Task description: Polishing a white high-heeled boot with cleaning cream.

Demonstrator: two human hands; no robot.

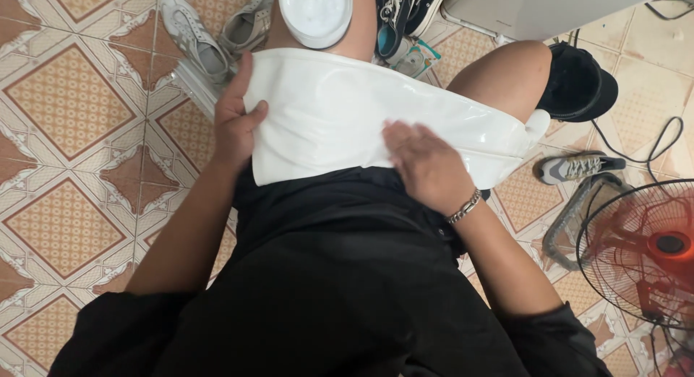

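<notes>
Squarely across the person's lap lies a glossy white sheet [361, 117], spread over both bare knees. The left hand [235, 124] grips its left edge, thumb on top and fingers curled under. The right hand [426, 164], a metal bracelet [464, 207] at its wrist, presses flat and open on the sheet's lower edge. A white round lid [316, 12] rests just above the sheet on the left leg.

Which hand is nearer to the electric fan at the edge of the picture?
Right. The right hand lies flat on the white sheet, on the fan's side. The left hand holds the sheet's far edge.
</notes>
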